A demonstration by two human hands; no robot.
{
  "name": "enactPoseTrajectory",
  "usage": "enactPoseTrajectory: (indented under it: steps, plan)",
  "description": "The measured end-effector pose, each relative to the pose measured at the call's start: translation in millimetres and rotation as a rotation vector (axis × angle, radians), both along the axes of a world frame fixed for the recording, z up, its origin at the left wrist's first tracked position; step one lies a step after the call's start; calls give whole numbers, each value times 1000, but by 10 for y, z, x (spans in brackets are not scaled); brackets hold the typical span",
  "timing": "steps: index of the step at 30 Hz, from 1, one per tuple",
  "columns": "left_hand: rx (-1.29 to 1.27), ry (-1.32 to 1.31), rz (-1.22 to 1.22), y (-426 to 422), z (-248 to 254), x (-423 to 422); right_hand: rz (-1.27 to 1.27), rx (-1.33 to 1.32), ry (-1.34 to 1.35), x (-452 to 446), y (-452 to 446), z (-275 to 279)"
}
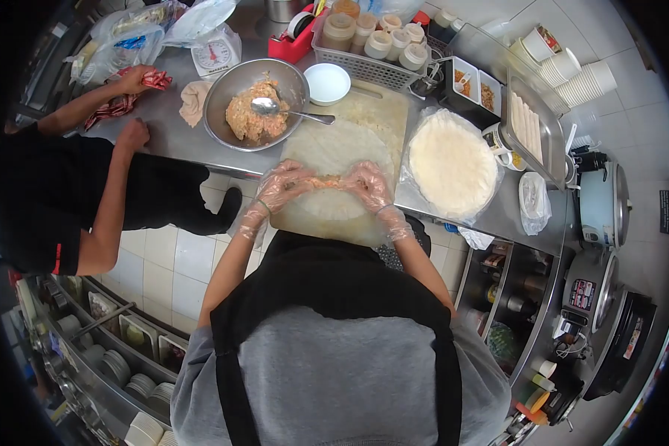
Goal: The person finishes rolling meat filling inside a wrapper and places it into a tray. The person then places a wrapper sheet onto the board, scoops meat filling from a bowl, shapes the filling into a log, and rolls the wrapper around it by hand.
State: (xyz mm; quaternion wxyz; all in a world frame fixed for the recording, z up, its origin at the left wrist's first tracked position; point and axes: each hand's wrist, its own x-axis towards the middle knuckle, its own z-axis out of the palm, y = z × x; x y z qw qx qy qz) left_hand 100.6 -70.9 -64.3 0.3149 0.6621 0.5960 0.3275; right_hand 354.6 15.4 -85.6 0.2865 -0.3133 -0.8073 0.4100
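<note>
Both of my hands wear clear plastic gloves. My left hand (285, 183) and my right hand (368, 184) pinch the two ends of a short strip of orange-pink minced filling (325, 182). Beneath it, a thin, pale round wrapper (346, 141) lies on a cutting board (389, 111). Ahead and to the left, a steel bowl (217, 123) holds a mound of minced filling (249, 115), with a metal spoon (266, 106) resting in it. A stack of round wrappers (453, 163) sits on plastic to the right of the board. My fingers partly hide the strip's ends.
A white bowl (327, 83), a kitchen scale (215, 53) and a basket of sauce bottles (368, 65) stand behind. Pale rolls lie in a steel tray (528, 123) at right. On the left, a co-worker's hand (143, 78) grips a red patterned cloth (115, 108).
</note>
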Motion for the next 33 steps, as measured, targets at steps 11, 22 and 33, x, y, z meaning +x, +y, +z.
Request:
enactPoseTrajectory:
  steps: [11,22,33]
  plan:
    - [-11,-9,25,4,-15,41,9,337,-136,-66,24,-76]
    - [3,-51,10,-17,14,26,-63,360,-137,180,-4,177]
    - [327,-74,-58,167,-670,158,-139,79,-2,345,-55,-43]
